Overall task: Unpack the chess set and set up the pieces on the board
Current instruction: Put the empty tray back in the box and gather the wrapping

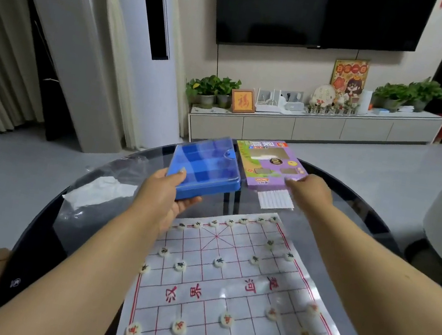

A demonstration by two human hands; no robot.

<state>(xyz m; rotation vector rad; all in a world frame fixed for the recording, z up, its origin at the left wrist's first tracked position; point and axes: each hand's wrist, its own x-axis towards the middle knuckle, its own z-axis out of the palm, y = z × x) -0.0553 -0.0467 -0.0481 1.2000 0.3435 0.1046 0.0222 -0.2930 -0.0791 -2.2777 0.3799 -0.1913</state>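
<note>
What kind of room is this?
Most likely a home living room: a big television hangs on the wall above a long low cabinet with potted plants, and a round glass table stands in front.

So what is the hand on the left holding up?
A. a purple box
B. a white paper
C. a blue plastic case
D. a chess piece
C: the left hand has its thumb on top and fingers underneath the blue plastic case, lifting it above the glass table, while the purple box lies by the right hand.
</note>
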